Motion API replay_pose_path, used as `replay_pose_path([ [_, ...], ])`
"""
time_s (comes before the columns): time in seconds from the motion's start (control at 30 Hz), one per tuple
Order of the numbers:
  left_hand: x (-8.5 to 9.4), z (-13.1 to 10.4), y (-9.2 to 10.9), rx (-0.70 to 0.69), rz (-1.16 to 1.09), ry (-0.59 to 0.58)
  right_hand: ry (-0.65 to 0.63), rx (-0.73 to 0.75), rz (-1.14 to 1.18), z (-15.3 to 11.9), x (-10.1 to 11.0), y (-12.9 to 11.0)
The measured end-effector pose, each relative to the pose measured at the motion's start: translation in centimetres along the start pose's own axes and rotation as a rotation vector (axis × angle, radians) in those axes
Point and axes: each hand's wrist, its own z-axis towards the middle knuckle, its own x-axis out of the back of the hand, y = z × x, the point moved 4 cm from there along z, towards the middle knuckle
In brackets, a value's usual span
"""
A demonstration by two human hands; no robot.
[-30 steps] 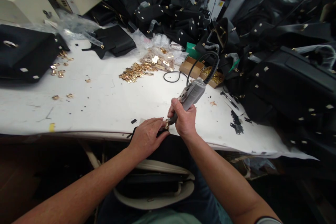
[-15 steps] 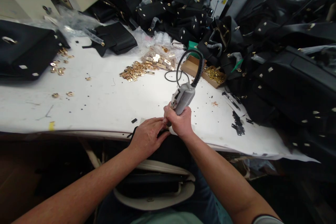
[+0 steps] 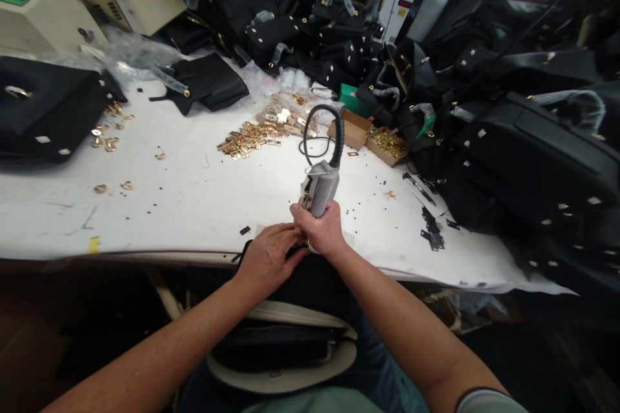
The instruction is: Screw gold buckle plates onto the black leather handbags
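My right hand [image 3: 320, 229] is wrapped round a grey electric screwdriver [image 3: 323, 188], held nearly upright with its tip down. Its black cable [image 3: 338, 135] loops up from the top. My left hand [image 3: 272, 258] grips the edge of a black bag [image 3: 314, 281] on my lap, thumb and fingers close to the tool's tip. A small gold-coloured fitting [image 3: 305, 241] shows between the two hands, partly covered by fingers. Below, the bag gapes with a pale rim [image 3: 290, 313] and a dark inside.
On the white table [image 3: 194, 206] lie gold metal plates [image 3: 247, 140], a box of small gold screws [image 3: 389, 144], a cardboard box [image 3: 351, 129] and black plates [image 3: 433, 230]. Black bags [image 3: 537, 155] crowd the right and back. A cream machine [image 3: 43, 19] stands at the far left.
The screwdriver has swung slightly left and stands more upright. My right hand has shifted a little left with it. The left hand stays on the bag. The whole view has shifted slightly.
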Motion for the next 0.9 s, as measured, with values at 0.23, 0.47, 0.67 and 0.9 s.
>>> replay_pose_path([
  [0.23,1.2,-0.3,0.3,0.018,0.011,-0.119,-0.04,-0.064,0.101,-0.1,0.5,-1.0],
  [0.47,1.4,-0.7,1.4,0.08,0.244,-0.207,0.15,0.085,0.055,1.8,3.8,-4.2],
  [0.67,2.4,-0.8,2.7,0.17,0.293,-0.279,-0.086,0.082,-0.751,2.6,4.9,-2.3],
  [0.9,3.8,-1.7,2.3,0.319,0.071,-0.296,-0.171,0.128,-1.052,0.7,4.5,-1.0],
])
